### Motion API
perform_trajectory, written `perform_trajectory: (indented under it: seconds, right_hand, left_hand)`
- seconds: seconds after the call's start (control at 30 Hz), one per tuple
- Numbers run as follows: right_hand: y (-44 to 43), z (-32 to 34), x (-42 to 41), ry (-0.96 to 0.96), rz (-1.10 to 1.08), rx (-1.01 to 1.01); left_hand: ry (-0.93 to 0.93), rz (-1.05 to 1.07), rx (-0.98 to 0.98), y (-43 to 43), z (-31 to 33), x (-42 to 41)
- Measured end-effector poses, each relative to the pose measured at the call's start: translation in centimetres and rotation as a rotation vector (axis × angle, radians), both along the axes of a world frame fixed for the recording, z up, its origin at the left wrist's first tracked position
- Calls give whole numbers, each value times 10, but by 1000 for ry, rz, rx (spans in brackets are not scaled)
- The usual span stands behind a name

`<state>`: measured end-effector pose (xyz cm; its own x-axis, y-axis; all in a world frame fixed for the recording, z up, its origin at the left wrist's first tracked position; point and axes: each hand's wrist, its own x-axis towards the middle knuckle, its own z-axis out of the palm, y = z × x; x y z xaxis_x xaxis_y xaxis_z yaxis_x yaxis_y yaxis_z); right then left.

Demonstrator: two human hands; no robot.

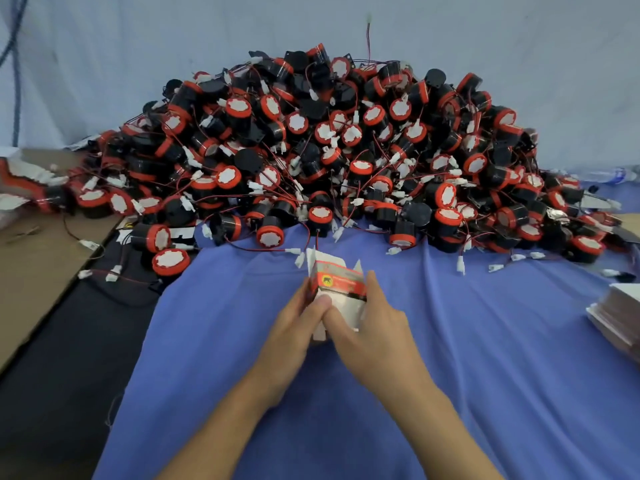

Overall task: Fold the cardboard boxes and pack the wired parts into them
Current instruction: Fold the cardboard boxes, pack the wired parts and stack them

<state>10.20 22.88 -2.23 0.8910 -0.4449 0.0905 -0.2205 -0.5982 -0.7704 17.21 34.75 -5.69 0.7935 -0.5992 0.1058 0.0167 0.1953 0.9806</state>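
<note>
A small white and red cardboard box [337,282] with a yellow logo stands over the blue cloth [485,341], its top flaps open. My left hand [294,323] grips its left side, thumb on the front. My right hand [367,323] holds its right side, fingers curled round the edge. Behind it rises a big heap of wired parts [329,150]: black cylinders with red rims, white tops and thin red-black wires ending in white plugs.
A stack of flat unfolded boxes [620,313] lies at the right edge. A brown cardboard sheet [31,271] lies at the left, with a dark strip of floor beside it. Loose plugs and wires trail onto the cloth in front of the heap.
</note>
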Motion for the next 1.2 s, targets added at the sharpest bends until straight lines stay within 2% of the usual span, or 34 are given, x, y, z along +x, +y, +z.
perform_trajectory:
  seconds: [0.07, 0.17, 0.23, 0.3, 0.37, 0.43, 0.5, 0.6, 0.67, 0.73, 0.87, 1.03, 1.2]
  right_hand:
    - [8, -4, -1, 33, 34, 36]
    - [13, -2, 0, -77, 36, 194]
    - [14, 6, 2, -158, 14, 403]
    - [13, 12, 4, -178, -1, 626]
    - [12, 14, 5, -163, -9, 763]
    - [11, 16, 1, -116, -14, 767]
    - [9, 17, -4, -40, -11, 683]
    - [2, 17, -11, -59, -40, 596]
    - [-4, 22, -18, -163, 25, 505]
    - [-11, 26, -23, -188, 103, 436]
    - [-17, 34, -30, -191, 161, 564]
    - [-19, 40, -20, -149, -48, 804]
    - [-31, 37, -17, -85, -59, 842]
  left_hand:
    - [67, -39, -25, 0, -1, -2]
    - [90, -90, -136, 6, -1, -1]
    - [3, -111, -180, 9, -3, 2]
    - [-115, -39, -112, 8, -5, 2]
    - [-188, 59, -69, 5, -9, 1]
    - [-276, 228, -82, 5, -12, 2]
    - [-343, 379, -116, 7, -12, 2]
    - [-448, 428, -106, 11, -9, -2]
    - [-515, 431, -116, 11, -7, -6]
    - [-511, 442, -164, 11, -4, -7]
    - [-513, 456, -104, 11, -1, -9]
    - [-594, 419, -12, 15, -1, -8]
    - [-632, 387, 6, 15, 0, -9]
